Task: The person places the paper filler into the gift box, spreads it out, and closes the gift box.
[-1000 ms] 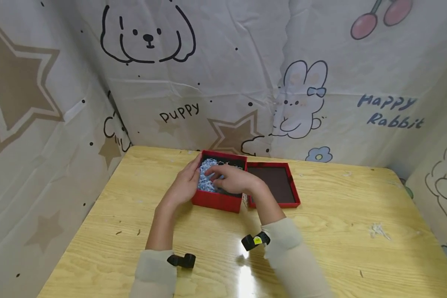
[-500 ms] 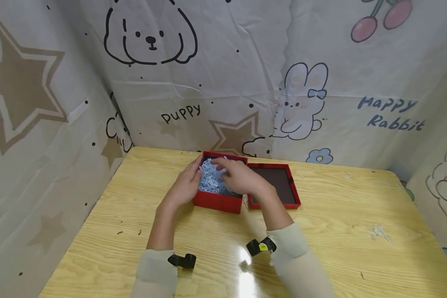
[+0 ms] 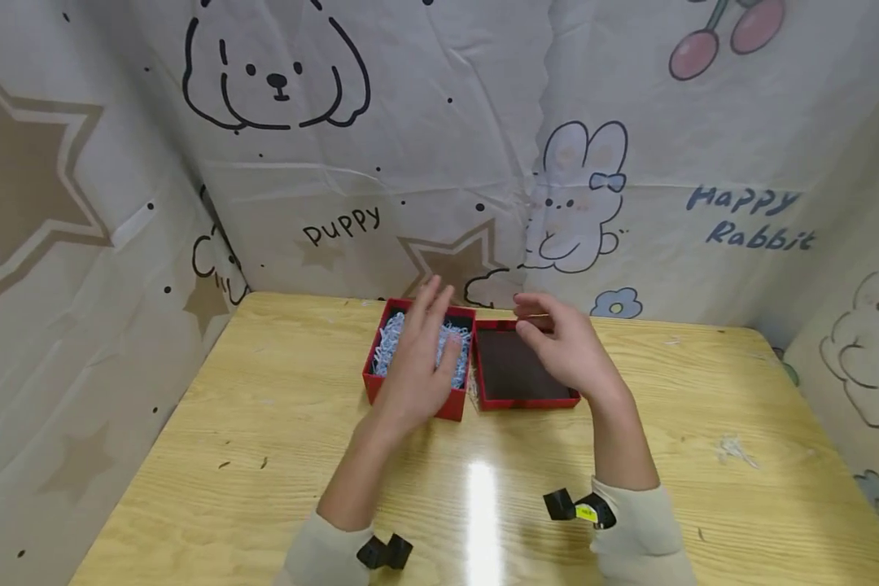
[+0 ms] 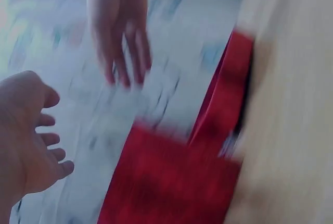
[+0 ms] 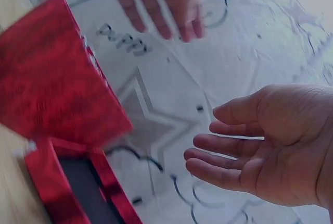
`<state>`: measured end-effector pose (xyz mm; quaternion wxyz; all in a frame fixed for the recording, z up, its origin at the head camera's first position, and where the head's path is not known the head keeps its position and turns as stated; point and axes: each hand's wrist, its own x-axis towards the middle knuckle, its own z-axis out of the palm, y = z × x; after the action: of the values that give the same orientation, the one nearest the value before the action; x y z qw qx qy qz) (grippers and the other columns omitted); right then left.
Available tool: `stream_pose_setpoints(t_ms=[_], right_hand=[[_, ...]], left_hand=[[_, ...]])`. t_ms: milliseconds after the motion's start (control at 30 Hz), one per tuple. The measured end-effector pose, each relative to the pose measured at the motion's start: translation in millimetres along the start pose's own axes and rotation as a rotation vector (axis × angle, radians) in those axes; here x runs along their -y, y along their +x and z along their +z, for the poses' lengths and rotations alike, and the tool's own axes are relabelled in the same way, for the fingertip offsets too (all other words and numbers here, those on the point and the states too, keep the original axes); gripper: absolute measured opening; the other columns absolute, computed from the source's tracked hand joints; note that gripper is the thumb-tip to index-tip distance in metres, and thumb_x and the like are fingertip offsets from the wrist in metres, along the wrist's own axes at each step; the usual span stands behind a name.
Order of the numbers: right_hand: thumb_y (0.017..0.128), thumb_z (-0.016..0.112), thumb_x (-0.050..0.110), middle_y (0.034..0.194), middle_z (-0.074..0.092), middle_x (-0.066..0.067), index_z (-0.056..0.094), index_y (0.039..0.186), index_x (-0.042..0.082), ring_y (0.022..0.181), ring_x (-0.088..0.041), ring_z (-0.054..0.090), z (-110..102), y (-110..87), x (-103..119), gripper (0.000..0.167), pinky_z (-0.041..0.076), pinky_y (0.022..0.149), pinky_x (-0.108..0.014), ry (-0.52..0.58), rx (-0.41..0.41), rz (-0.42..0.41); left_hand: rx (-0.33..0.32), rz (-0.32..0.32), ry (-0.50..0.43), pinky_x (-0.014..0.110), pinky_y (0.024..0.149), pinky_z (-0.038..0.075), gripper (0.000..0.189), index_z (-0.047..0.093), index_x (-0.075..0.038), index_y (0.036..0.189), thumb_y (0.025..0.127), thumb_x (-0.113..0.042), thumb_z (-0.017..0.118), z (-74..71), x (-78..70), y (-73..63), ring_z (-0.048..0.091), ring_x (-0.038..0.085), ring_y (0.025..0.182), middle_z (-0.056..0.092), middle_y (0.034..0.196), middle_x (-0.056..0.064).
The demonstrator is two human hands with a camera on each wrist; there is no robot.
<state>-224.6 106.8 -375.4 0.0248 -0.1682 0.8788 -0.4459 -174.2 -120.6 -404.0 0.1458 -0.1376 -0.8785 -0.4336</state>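
A red box [image 3: 413, 399] filled with pale blue paper shreds [image 3: 390, 342] stands near the back of the table. My left hand [image 3: 417, 370] hovers above it with fingers extended, hiding part of the shreds. Just right of the box lies its red lid [image 3: 516, 366], inside up, showing a dark lining. Over the lid's right side hangs my right hand [image 3: 567, 346], fingers loosely bent and holding nothing. In the right wrist view both the box [image 5: 57, 73] and the lid [image 5: 78, 182] sit left of the right hand [image 5: 270, 148], apart from it.
White paper scraps [image 3: 737, 450] lie on the right of the wooden table [image 3: 264, 456], and a few small dark bits are scattered at the left. A printed cloth [image 3: 300, 163] hangs close behind the table and at both sides.
My right hand has come out of the box and moved right, over the lid. My left hand has let go of the box's left side and shifted right, above the shreds.
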Motion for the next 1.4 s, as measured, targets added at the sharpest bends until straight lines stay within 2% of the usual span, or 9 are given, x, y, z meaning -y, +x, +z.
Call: stream_pose_setpoints(t_ms=[100, 233, 300, 433, 633, 867, 1100, 1300, 1400], right_hand=[[0.108, 0.061, 0.014, 0.143, 0.063, -0.019, 0.058, 0.147, 0.004, 0.132, -0.039, 0.061, -12, -10.4, -17, 0.04, 0.053, 0.107, -0.056, 0.005, -0.068, 0.053], [0.108, 0.059, 0.013, 0.145, 0.06, -0.023, 0.057, 0.146, -0.001, 0.133, -0.042, 0.06, -21, -22.2, -36, 0.041, 0.054, 0.106, -0.055, -0.018, -0.117, 0.124], [0.107, 0.059, 0.013, 0.146, 0.059, -0.025, 0.056, 0.146, -0.003, 0.133, -0.044, 0.06, -23, -25.9, -44, 0.042, 0.054, 0.105, -0.056, -0.039, -0.12, 0.16], [0.106, 0.06, 0.012, 0.146, 0.058, -0.028, 0.055, 0.147, -0.006, 0.132, -0.047, 0.06, -21, -27.1, -64, 0.044, 0.054, 0.105, -0.058, -0.094, -0.101, 0.226], [0.106, 0.06, 0.012, 0.146, 0.058, -0.03, 0.055, 0.144, -0.01, 0.129, -0.047, 0.062, -13, -23.0, -88, 0.045, 0.056, 0.102, -0.055, -0.106, -0.028, 0.292], [0.103, 0.063, 0.007, 0.126, 0.069, -0.028, 0.064, 0.133, -0.011, 0.115, -0.042, 0.07, -8, -21.2, -104, 0.035, 0.058, 0.096, -0.051, -0.116, -0.036, 0.302], [0.101, 0.066, 0.004, 0.118, 0.072, -0.027, 0.068, 0.128, -0.01, 0.106, -0.037, 0.07, -6, -21.3, -111, 0.031, 0.059, 0.085, -0.044, -0.117, -0.046, 0.341], [0.1, 0.063, 0.002, 0.117, 0.071, -0.027, 0.069, 0.127, -0.009, 0.105, -0.037, 0.069, -20, -26.8, -102, 0.029, 0.06, 0.083, -0.042, -0.149, -0.082, 0.347], [0.1, 0.063, 0.002, 0.115, 0.072, -0.027, 0.069, 0.127, -0.009, 0.102, -0.037, 0.071, -28, -31.0, -93, 0.03, 0.06, 0.078, -0.039, -0.159, -0.088, 0.329]], left_hand=[[0.088, 0.022, -0.064, 0.052, 0.128, 0.025, 0.068, 0.02, -0.021, 0.171, 0.111, -0.023, 0.051, 32.8, -24.5, -9.1, 0.011, 0.016, 0.163, 0.007, 0.177, -0.011], [0.208, -0.048, -0.039, 0.056, 0.129, 0.019, 0.072, 0.016, -0.011, 0.17, 0.109, -0.025, 0.053, 73.2, -36.4, -22.4, 0.005, 0.023, 0.164, 0.004, 0.179, -0.001], [0.226, -0.104, -0.026, 0.06, 0.129, 0.017, 0.075, 0.015, -0.007, 0.17, 0.109, -0.026, 0.054, 88.1, -37.3, -26.9, 0.001, 0.027, 0.164, 0.001, 0.179, 0.003], [0.172, -0.197, -0.012, 0.062, 0.129, 0.014, 0.079, 0.013, -0.003, 0.169, 0.107, -0.028, 0.056, 108.0, -33.1, -29.6, -0.002, 0.034, 0.163, -0.002, 0.178, 0.011], [0.104, -0.364, -0.136, 0.058, 0.13, 0.014, 0.077, 0.007, 0.0, 0.168, 0.107, -0.019, 0.051, 116.6, -18.5, -28.6, 0.002, 0.033, 0.163, -0.007, 0.178, 0.012], [0.06, -0.464, -0.26, 0.053, 0.131, 0.015, 0.07, 0.005, 0.004, 0.167, 0.109, -0.012, 0.041, 124.7, -7.8, -23.6, 0.009, 0.036, 0.161, 0.002, 0.176, 0.02], [-0.009, -0.468, -0.316, 0.054, 0.13, 0.018, 0.065, 0.014, 0.011, 0.164, 0.106, -0.002, 0.04, 127.0, -3.0, -21.9, 0.018, 0.041, 0.159, 0.017, 0.171, 0.029], [0.045, -0.484, -0.415, 0.05, 0.131, 0.016, 0.063, 0.016, 0.007, 0.165, 0.107, -0.004, 0.038, 121.4, -9.0, -19.8, 0.018, 0.034, 0.16, 0.019, 0.173, 0.023], [0.073, -0.462, -0.439, 0.05, 0.131, 0.015, 0.063, 0.015, 0.007, 0.165, 0.107, -0.005, 0.038, 115.1, -14.9, -18.7, 0.016, 0.035, 0.16, 0.017, 0.173, 0.022]])
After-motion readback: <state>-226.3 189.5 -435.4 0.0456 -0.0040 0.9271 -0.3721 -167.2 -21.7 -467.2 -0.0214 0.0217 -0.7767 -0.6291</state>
